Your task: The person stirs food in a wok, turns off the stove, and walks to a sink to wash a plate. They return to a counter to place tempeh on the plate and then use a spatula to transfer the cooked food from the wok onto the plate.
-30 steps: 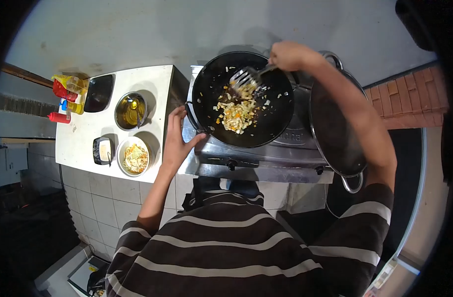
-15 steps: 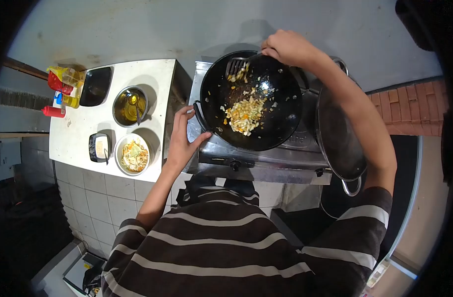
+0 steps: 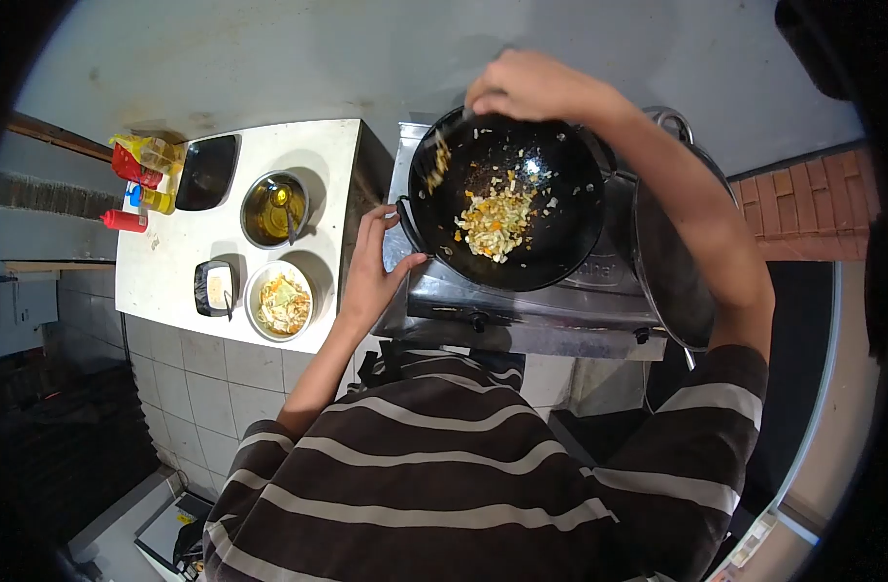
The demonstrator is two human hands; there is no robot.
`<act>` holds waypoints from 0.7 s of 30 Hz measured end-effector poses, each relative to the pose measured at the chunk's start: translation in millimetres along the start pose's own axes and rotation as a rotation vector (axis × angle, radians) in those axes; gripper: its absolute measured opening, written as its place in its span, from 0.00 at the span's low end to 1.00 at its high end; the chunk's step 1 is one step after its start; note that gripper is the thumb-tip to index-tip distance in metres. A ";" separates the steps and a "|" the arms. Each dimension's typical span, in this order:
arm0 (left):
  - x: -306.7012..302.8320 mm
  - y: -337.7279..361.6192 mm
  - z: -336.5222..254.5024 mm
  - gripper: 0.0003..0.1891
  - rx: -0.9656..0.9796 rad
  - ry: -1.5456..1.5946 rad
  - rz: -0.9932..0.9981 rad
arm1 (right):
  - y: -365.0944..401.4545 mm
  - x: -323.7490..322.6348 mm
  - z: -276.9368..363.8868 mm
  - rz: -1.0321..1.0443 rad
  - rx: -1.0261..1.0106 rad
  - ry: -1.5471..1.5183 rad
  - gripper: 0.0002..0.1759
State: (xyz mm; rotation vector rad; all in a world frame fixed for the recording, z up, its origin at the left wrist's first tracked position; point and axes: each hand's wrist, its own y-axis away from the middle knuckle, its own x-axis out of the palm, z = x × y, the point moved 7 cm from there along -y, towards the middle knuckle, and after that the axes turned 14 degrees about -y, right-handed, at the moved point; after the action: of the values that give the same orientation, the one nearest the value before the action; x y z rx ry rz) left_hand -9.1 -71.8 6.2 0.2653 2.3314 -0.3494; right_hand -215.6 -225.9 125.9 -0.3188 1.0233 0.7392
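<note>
A black wok (image 3: 563,242) sits on the metal stove, with chopped pieces of white, yellow and orange food (image 3: 497,221) heaped in its middle. My left hand (image 3: 366,276) is at the wok's left loop handle (image 3: 411,229), fingers on its far end and thumb at its near end. Above the far rim, my right hand (image 3: 526,85) is closed round the handle of a slotted spatula (image 3: 448,131). Motion blurs the spatula's head, which is at the wok's upper left side with bits of food (image 3: 438,165) by it.
Left of the stove (image 3: 560,315), a white table (image 3: 172,281) bears a bowl of yellow oil (image 3: 269,228) with a ladle, a bowl of shredded vegetables (image 3: 280,301), a small black dish (image 3: 215,289), a black tray (image 3: 207,173) and a red bottle (image 3: 126,220). A large pan (image 3: 672,262) stands at right.
My right hand has moved left with the spatula, whose head now sits nearer the wok's left rim. My left hand stays at the wok handle. The whole view has shifted slightly.
</note>
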 end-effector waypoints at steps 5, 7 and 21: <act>0.6 0.5 -0.9 0.36 -0.028 0.029 -0.004 | 43.1 31.4 6.1 0.201 0.172 0.122 0.09; 0.9 0.7 0.3 0.35 -0.020 0.040 -0.008 | 65.1 4.4 3.5 0.050 0.147 0.087 0.08; -4.2 -0.4 7.5 0.23 0.015 0.118 -0.051 | 159.2 72.2 -65.9 0.050 0.916 -0.436 0.20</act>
State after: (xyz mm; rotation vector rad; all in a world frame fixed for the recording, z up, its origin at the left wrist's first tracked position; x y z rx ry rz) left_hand -1.3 -74.9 4.1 0.2393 2.4557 -0.3856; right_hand -346.2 -119.2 45.3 0.6368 0.8516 0.2987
